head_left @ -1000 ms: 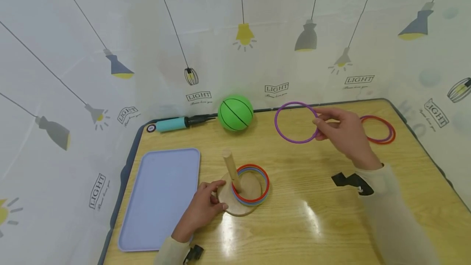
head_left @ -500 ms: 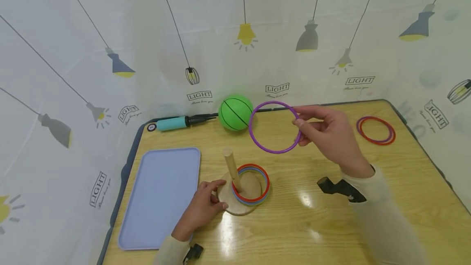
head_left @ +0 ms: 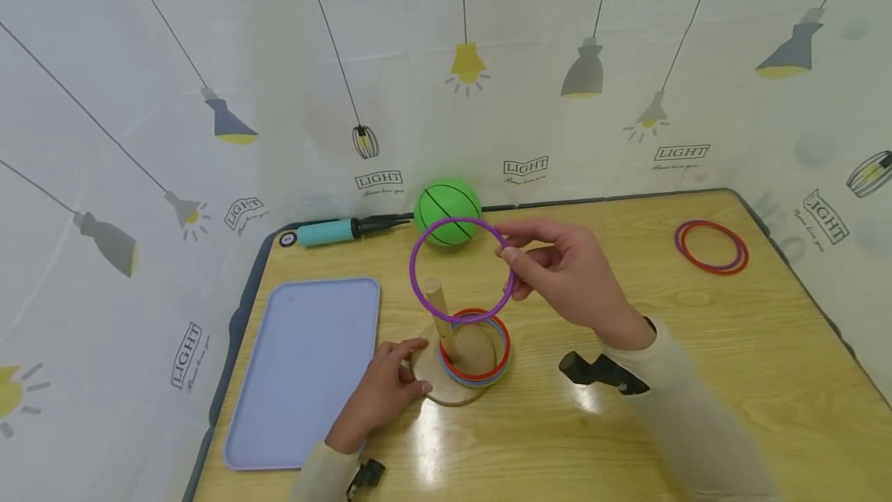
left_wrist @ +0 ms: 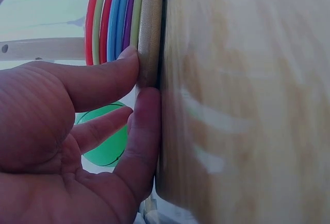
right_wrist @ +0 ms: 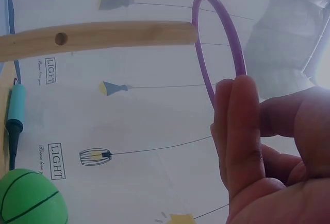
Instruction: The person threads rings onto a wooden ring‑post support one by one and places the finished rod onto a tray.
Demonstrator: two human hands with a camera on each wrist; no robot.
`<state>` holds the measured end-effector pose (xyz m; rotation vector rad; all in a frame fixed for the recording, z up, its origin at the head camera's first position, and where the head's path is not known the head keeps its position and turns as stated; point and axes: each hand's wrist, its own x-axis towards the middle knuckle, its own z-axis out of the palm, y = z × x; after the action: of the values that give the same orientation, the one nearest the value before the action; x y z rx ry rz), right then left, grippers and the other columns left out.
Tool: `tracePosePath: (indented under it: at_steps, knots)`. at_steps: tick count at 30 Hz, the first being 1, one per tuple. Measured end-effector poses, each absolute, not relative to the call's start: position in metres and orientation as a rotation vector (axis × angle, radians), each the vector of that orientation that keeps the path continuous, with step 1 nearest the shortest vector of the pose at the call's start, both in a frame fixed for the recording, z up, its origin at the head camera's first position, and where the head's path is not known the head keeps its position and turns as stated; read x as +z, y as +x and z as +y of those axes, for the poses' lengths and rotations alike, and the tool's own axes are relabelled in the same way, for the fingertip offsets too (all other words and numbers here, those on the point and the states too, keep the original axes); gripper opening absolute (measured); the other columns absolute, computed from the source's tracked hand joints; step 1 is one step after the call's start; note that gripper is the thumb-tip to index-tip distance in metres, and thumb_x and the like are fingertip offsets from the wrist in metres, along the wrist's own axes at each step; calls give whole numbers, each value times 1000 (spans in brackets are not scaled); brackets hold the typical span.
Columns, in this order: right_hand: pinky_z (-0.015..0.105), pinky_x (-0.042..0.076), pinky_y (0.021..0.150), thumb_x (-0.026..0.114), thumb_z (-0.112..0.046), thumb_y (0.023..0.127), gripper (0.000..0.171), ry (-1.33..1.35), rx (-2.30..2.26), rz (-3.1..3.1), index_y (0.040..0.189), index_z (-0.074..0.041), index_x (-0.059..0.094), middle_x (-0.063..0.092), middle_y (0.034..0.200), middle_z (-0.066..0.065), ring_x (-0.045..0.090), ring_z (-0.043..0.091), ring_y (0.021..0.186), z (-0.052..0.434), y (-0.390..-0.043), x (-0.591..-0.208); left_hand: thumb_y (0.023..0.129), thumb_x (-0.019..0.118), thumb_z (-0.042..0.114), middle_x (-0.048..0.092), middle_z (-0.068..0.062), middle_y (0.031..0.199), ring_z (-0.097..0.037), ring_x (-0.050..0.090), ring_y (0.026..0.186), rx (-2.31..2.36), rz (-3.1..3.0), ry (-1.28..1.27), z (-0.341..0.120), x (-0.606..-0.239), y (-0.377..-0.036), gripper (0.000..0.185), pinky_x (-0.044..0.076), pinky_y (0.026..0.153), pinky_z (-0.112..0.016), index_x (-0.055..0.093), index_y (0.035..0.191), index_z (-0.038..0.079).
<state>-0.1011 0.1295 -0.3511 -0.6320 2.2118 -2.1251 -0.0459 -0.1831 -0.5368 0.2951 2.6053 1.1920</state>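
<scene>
A purple ring [head_left: 413, 268] is pinched by the thumb and fingers of my right hand [head_left: 571, 277]. It is raised over the wooden post [head_left: 439, 304]; in the right wrist view the ring [right_wrist: 234, 44] stands right at the post's tip. The post rises from a round wooden base [head_left: 430, 378]. My left hand [head_left: 379, 393] grips that base by its left edge, thumb and fingers spread along the rim. Around the post's foot lies a stack of red, green, blue and purple rings [left_wrist: 111, 23].
A red ring [head_left: 747, 258] and a purple ring overlap at the table's right. On the left lies a lavender tray [head_left: 307, 362]. A green ball [head_left: 446, 198] and a turquoise hand pump [head_left: 326, 233] are along the back edge by the printed curtain.
My right hand has carried the purple ring leftward and a little down, from the right of the ball to over the post. The left hand stays on the base.
</scene>
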Motion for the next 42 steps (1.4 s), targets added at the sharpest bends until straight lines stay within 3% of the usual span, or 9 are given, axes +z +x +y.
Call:
tracePosePath:
  at_steps: [10, 17, 24, 30, 35, 42]
  knots:
    - [37, 62, 58, 68, -1, 101, 28, -594, -2033, 2149, 128, 0, 71, 68, 101, 11, 72, 23, 60, 115, -104, -377, 89, 87, 17, 54, -18, 122, -9, 58, 84, 1202, 2597, 286, -184, -539, -46, 67, 49, 73, -24, 59, 150, 18]
    - [35, 61, 56, 67, -3, 102, 29, -539, -1969, 2145, 131, 1, 69, 67, 101, 16, 71, 17, 59, 112, -105, -393, 89, 87, 17, 54, -17, 120, -11, 58, 84, 1202, 2613, 310, -183, -535, -46, 68, 49, 74, -24, 58, 150, 18]
    - [35, 62, 58, 68, -5, 103, 28, -469, -1908, 2167, 130, 0, 69, 67, 101, 17, 71, 30, 61, 114, -107, -410, 89, 88, 16, 54, -17, 120, -12, 58, 85, 1200, 2613, 291, -182, -536, -45, 67, 48, 73, -24, 59, 150, 18]
    - [33, 61, 58, 67, -8, 103, 27, -427, -1859, 2172, 129, 0, 69, 67, 104, 17, 69, 20, 59, 115, -106, -428, 89, 88, 16, 54, -16, 120, -12, 59, 84, 1188, 2618, 287, -182, -535, -45, 68, 49, 74, -24, 59, 150, 18]
    - [33, 61, 58, 67, -9, 104, 25, -413, -1785, 2183, 128, -2, 69, 68, 107, 21, 71, 32, 62, 115, -104, -446, 88, 88, 15, 54, -16, 120, -11, 61, 85, 1178, 2624, 283, -182, -535, -45, 67, 49, 75, -24, 59, 149, 15]
    - [30, 59, 57, 65, -4, 103, 27, -411, -1738, 2179, 128, 7, 67, 66, 103, 22, 70, 30, 61, 119, -101, -470, 89, 87, 14, 54, -16, 120, -11, 61, 85, 1191, 2609, 268, -181, -534, -45, 67, 50, 75, -24, 59, 149, 16]
